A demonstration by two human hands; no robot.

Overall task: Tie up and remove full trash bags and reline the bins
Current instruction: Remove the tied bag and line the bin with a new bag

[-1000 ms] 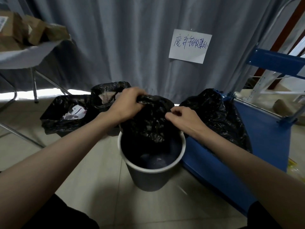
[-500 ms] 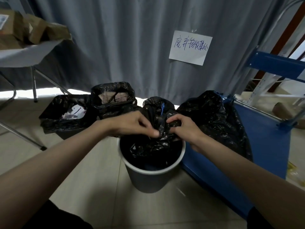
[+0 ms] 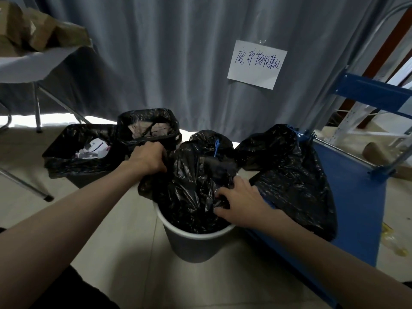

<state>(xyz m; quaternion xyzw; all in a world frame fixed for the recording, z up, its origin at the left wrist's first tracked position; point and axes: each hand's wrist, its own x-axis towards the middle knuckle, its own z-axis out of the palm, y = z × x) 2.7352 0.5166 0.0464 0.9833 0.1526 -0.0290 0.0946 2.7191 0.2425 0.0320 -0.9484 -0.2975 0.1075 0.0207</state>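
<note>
A round grey bin with a white rim (image 3: 196, 244) stands on the floor in front of me. A loose black trash bag (image 3: 191, 186) hangs into it and bulges above the rim. My left hand (image 3: 148, 158) grips the bag's edge at the bin's far left side, fingers curled round the plastic. My right hand (image 3: 239, 202) pinches the bag at the right side of the rim. A blue drawstring (image 3: 216, 146) shows on the black plastic behind the bin.
Two bins lined with black bags stand behind on the left, one with paper waste (image 3: 89, 150), one square (image 3: 149, 128). A full black bag (image 3: 289, 175) leans on a blue cart (image 3: 347, 197) at right. A folding table (image 3: 33, 65) stands left; a grey curtain with a paper sign (image 3: 256, 63) hangs behind.
My hands have moved apart from the bag's middle. The left hand pulled the bag's edge out to the left, the right hand went down to the right rim, spreading the bag over the bin.
</note>
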